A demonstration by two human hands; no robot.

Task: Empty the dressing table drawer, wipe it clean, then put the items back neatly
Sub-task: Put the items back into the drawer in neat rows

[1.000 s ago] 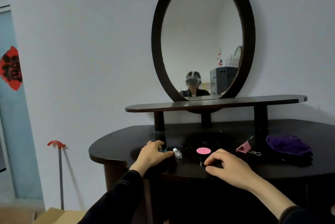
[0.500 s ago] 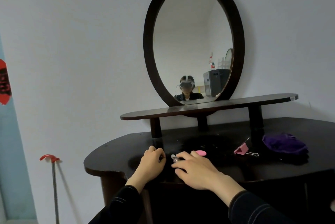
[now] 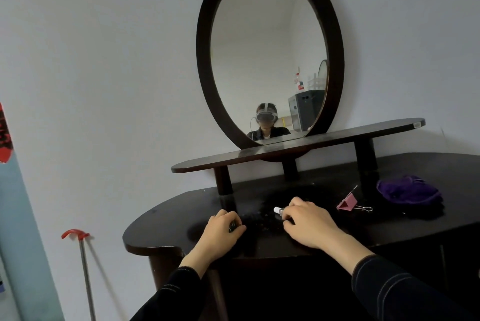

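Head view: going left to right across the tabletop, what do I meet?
Left hand curled on a small dark item → white-capped bottle, pinched by the right hand → right hand → pink binder clip → purple cloth.

One head-worn camera looks forward and down, close over the dressing table (image 3: 405,227), facing its mirror (image 3: 267,48).

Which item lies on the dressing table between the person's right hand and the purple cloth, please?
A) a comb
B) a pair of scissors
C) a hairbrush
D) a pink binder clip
D: the pink binder clip lies on the dark tabletop, apart from both the right hand, which holds a white-capped bottle, and the purple cloth.
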